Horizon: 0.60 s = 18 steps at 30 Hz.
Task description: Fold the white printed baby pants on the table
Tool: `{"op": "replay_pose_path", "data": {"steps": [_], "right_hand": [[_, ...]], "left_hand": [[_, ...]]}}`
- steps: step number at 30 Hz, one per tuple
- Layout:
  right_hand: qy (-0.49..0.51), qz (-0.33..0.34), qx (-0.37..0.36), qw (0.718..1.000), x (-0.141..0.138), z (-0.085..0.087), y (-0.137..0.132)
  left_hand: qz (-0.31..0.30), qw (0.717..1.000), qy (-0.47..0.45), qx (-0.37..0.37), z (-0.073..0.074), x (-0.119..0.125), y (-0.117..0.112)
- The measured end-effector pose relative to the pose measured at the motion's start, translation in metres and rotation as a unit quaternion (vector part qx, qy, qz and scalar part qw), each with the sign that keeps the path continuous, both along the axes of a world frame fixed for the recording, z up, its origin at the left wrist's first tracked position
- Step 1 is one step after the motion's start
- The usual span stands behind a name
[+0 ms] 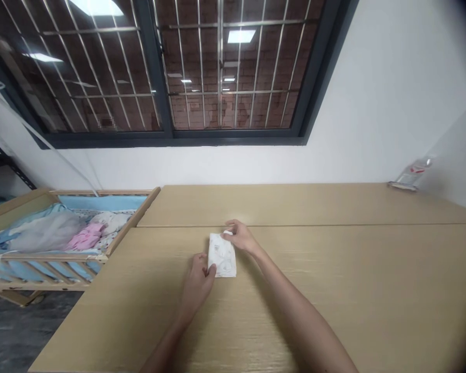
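A small white rectangle with faint printed marks, which looks like a folded diaper [222, 257], lies on the wooden tabletop [334, 290]. My left hand [199, 280] is at its lower left edge, thumb over the edge and fingers curled along the side. At the upper right corner, my right hand [241, 237] pinches the diaper's top edge between thumb and fingers. That corner is partly covered by the fingers.
A wooden crib [132, 220] with blue padding, bedding and a pink cloth [86, 236] stands left of the table. A clear plastic bottle [411, 173] lies at the back right corner. Behind is a white wall below a barred window [233, 137].
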State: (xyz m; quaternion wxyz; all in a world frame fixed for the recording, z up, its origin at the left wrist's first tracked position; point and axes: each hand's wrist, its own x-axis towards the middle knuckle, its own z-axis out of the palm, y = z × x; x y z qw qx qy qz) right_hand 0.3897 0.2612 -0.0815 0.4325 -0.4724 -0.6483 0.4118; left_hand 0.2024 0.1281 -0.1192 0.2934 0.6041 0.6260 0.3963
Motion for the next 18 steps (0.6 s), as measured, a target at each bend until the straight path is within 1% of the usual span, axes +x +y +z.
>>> {"op": "replay_pose_path", "data": {"steps": [2,5,7,8,9,11,12,14,15,16,18], "right_hand": [[-0.032,-0.006,-0.009,0.999,-0.002,-0.017,0.006],[-0.096,-0.003,-0.002,0.995,-0.004,-0.038,0.008],[-0.142,0.007,0.024,0.990,-0.004,-0.045,0.006],[-0.164,0.014,0.041,0.985,-0.004,-0.045,0.003],[-0.185,0.022,0.059,0.981,-0.004,-0.044,0.000],[-0.228,0.033,0.094,0.969,-0.004,-0.035,-0.008],[-0.251,0.034,0.114,0.961,-0.005,-0.029,-0.014],[-0.297,0.041,0.168,0.939,-0.007,-0.013,-0.028],[-0.316,0.058,0.198,0.926,-0.009,-0.004,-0.037],[-0.330,0.090,0.223,0.913,-0.012,0.004,-0.045],[-0.342,0.185,0.251,0.886,-0.017,0.017,-0.063]], "left_hand": [[0.005,0.996,0.088,-0.024,0.001,0.004,-0.002],[0.014,0.977,0.205,-0.050,0.002,0.010,-0.003],[0.019,0.960,0.274,-0.052,0.003,0.013,-0.004],[0.025,0.950,0.309,-0.039,0.004,0.014,-0.004],[0.036,0.939,0.342,-0.017,0.005,0.014,-0.006],[0.060,0.919,0.387,0.047,0.008,0.017,-0.012],[0.069,0.913,0.393,0.082,0.008,0.020,-0.016],[0.069,0.912,0.377,0.146,0.006,0.029,-0.026],[0.061,0.914,0.361,0.174,0.003,0.035,-0.032],[0.050,0.916,0.346,0.197,-0.002,0.042,-0.037],[0.032,0.919,0.328,0.217,-0.015,0.055,-0.046]]}}
